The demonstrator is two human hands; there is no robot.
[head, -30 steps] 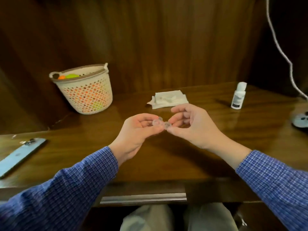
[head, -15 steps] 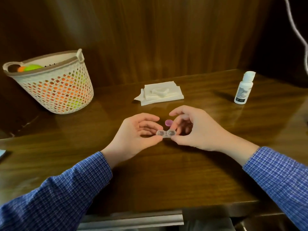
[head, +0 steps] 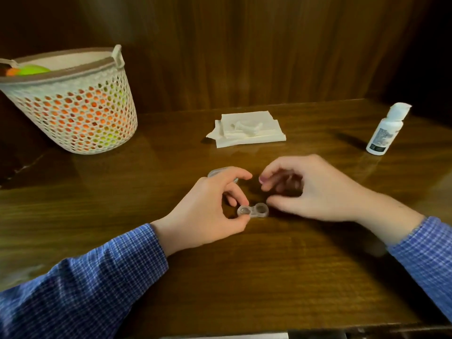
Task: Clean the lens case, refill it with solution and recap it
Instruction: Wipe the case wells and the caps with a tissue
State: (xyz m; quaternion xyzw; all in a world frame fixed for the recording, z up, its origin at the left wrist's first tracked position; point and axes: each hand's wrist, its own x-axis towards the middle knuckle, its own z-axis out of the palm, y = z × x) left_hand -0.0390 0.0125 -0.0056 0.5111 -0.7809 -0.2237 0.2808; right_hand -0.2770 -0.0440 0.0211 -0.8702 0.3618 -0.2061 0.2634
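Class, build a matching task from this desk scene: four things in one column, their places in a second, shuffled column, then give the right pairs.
Things
1. basket
2. solution bottle
3. folded tissues
4. lens case

Places
A. far right of the table
B. between the two hands, near the front
C. far left of the table
D. middle of the table, at the back

Pairs: 1-C, 2-A, 3-D, 4-B
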